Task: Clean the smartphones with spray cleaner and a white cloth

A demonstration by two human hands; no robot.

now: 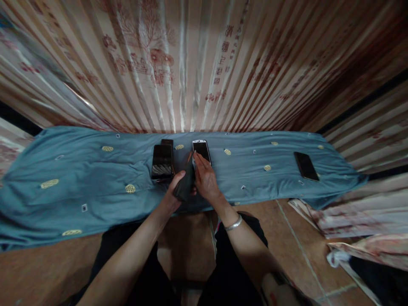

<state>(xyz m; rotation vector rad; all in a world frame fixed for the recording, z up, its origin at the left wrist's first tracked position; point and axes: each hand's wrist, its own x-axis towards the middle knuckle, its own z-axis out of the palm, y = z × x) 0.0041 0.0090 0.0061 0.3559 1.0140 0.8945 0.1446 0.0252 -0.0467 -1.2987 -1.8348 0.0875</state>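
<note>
My left hand (pixel 174 188) is wrapped round the lower end of a dark phone (pixel 185 182), tilted up over the cloth, with the thumb on its near face. Against the phone's right side rests my right hand (pixel 206 177), fingers pressed together near the upper end. A small pale bit shows at those fingertips, too small to name. Just beyond them lies a white-framed phone (pixel 200 147) with a dark screen, partly covered by the right hand. To the left, a black phone (pixel 162 161) lies overlapping another dark phone (pixel 167 142).
A blue patterned cloth (pixel 95 178) covers the long, low surface. Another black phone (pixel 306 165) lies far to the right. Pleated curtains (pixel 181 63) hang close behind and at both sides. Brown tiled floor (pixel 287 233) shows below.
</note>
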